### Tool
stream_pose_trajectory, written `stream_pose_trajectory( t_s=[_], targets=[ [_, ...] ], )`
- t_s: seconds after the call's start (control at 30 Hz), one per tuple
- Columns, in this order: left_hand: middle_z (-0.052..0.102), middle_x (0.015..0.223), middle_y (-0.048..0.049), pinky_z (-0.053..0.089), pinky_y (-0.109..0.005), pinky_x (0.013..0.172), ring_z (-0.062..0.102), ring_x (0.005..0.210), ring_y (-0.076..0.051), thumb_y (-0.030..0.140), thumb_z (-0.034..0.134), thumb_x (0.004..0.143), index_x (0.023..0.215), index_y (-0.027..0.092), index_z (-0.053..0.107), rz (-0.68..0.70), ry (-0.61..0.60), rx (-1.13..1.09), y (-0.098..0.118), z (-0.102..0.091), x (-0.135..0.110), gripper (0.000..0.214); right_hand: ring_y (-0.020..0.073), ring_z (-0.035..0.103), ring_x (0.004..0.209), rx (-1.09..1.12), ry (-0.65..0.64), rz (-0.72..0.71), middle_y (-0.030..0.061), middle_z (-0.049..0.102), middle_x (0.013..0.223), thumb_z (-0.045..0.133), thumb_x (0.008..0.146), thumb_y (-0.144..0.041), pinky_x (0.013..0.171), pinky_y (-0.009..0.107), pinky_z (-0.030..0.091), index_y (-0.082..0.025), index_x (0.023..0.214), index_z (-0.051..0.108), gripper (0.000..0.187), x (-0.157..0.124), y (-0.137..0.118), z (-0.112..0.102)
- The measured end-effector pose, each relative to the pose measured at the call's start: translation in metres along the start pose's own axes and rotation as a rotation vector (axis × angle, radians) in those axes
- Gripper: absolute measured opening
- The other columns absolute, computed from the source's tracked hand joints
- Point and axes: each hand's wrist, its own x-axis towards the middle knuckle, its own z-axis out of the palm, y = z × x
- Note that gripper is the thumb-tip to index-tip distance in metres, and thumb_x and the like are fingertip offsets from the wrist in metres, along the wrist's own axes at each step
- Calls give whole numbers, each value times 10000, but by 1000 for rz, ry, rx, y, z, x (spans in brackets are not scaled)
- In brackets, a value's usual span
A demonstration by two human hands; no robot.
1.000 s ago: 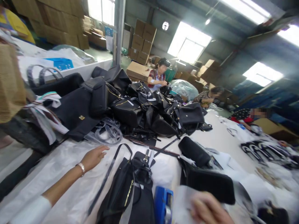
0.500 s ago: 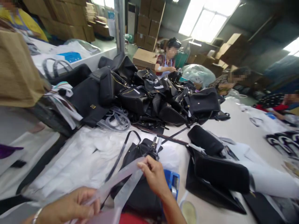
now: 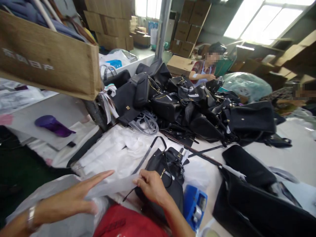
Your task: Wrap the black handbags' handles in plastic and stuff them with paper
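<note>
Stacked cartons (image 3: 108, 23) are lining the back of the room, and a pile of black bags (image 3: 170, 108) is covering much of the white table (image 3: 297, 158) before you. Your right hand (image 3: 153, 187) is closing thumb and fingertips on the edge of some translucent plastic (image 3: 120, 186). Your left hand (image 3: 71, 200) is holding itself wide, thumb well apart from straight fingers, with the plastic running between; whether they are touching it, you cannot tell. One black backpack (image 3: 176, 189) is lying on the table just beyond your right hand, partly hidden by it. Parting the plastic seems only begun, with the rest left to do; the backpack is apparently lying outside it. One blue tape dispenser (image 3: 191, 204) is sitting beside the backpack. Two co-workers (image 3: 202, 69) are showing across the table. Piled bags are overlapping too much for counting.
</note>
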Motion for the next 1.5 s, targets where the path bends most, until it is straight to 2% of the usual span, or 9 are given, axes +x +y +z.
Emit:
stream_pose_trajectory(
  t_s=[0.07, 0.2, 0.4, 0.57, 0.67, 0.83, 1.0, 1.17, 1.5],
  targets=[
    [560, 1328, -48, 377, -340, 981, 493, 1207, -256, 432, 708, 728, 1320, 282, 480, 64, -141, -296, 12, 36, 29, 652, 71, 435, 553, -35, -53, -69, -72, 466, 580, 591, 841, -336, 519, 191, 227, -184, 677, 521, 234, 8, -8, 10],
    [646, 737, 11, 417, -241, 643, 586, 693, -154, 370, 728, 725, 838, 174, 600, -8, -89, -525, 1, 75, 66, 260, 77, 422, 531, -154, -74, -69, -66, 456, 547, 546, 876, -402, 505, 195, 228, -180, 641, 528, 324, 24, -12, 17],
    [548, 564, 43, 308, -228, 542, 470, 537, -116, 422, 676, 731, 655, 163, 529, -132, 108, -385, -62, 56, 49, 307, 175, 606, 747, -562, -103, -121, 48, 683, 808, 468, 922, -461, 664, 250, 386, -182, 883, 618, 319, 31, 13, 38],
    [521, 551, 40, 313, -245, 562, 460, 547, -129, 469, 630, 747, 608, 176, 496, -179, 220, -299, -104, 47, 26, 351, 303, 613, 952, -895, -447, -346, 149, 704, 885, 610, 819, -311, 985, 521, 322, -116, 906, 672, 222, 32, 23, 86],
    [537, 586, 28, 336, -250, 586, 473, 581, -136, 476, 609, 777, 641, 170, 513, -142, 219, -340, -112, 52, 23, 348, 286, 632, 923, -874, -494, -376, 137, 710, 828, 555, 817, -153, 997, 512, 320, -124, 813, 678, 127, 36, 16, 95],
    [533, 608, 28, 335, -245, 580, 462, 592, -131, 487, 592, 806, 686, 160, 545, -53, 227, -406, -98, 55, 26, 352, 202, 646, 788, -735, -315, -274, 85, 686, 852, 423, 862, -93, 723, 289, 442, -168, 922, 589, 192, 30, 13, 47],
    [559, 623, 20, 350, -243, 601, 483, 615, -137, 483, 603, 809, 692, 159, 567, -12, 184, -452, -65, 56, 37, 346, 128, 507, 543, 4, 86, 108, -29, 506, 621, 225, 992, -404, 509, 209, 349, -189, 981, 517, 363, 14, 19, -6],
    [552, 639, 20, 345, -245, 617, 470, 633, -134, 471, 610, 813, 708, 156, 569, 43, 84, -497, -35, 67, 59, 334, 116, 436, 493, 142, -3, 86, -55, 414, 561, 268, 964, -527, 476, 209, 303, -188, 1130, 548, 470, 6, 10, -4],
    [563, 656, 17, 350, -246, 630, 482, 648, -138, 444, 607, 827, 717, 153, 568, 54, 57, -479, -33, 54, 65, 313, 146, 611, 694, -28, -129, -12, 6, 673, 831, 317, 978, -436, 631, 213, 396, -272, 1164, 599, 376, -13, 13, -28]
  ],
)
